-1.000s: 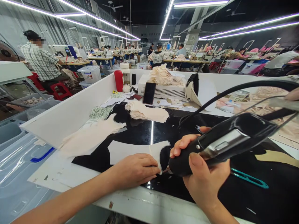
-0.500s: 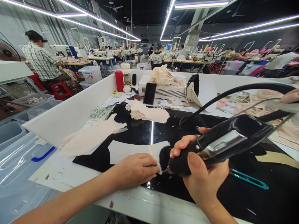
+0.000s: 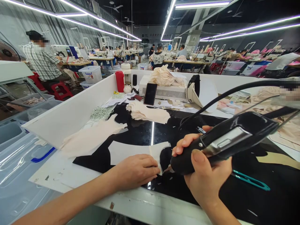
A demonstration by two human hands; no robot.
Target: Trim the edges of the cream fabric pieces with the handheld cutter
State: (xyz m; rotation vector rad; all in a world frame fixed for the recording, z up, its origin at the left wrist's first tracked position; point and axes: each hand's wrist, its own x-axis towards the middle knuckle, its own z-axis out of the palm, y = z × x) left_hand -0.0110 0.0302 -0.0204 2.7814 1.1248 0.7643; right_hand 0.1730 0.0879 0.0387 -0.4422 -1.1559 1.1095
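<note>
My left hand lies flat on a pale cut fabric piece spread on the black glossy worktop, fingers pressing its right edge. My right hand grips a black corded handheld cutting tool, its tip touching the fabric's edge just right of my left fingertips. The tool's black cable arcs up to the right.
A teal thread snip lies right of my right hand. Stacks of cream fabric pieces and a loose pile sit further back, with a phone, red bottle and white box. White walls edge the bench. A seated person works at far left.
The cutting tool and my right hand have shifted slightly right and tilted up a little. My left hand and the fabric have stayed in place.
</note>
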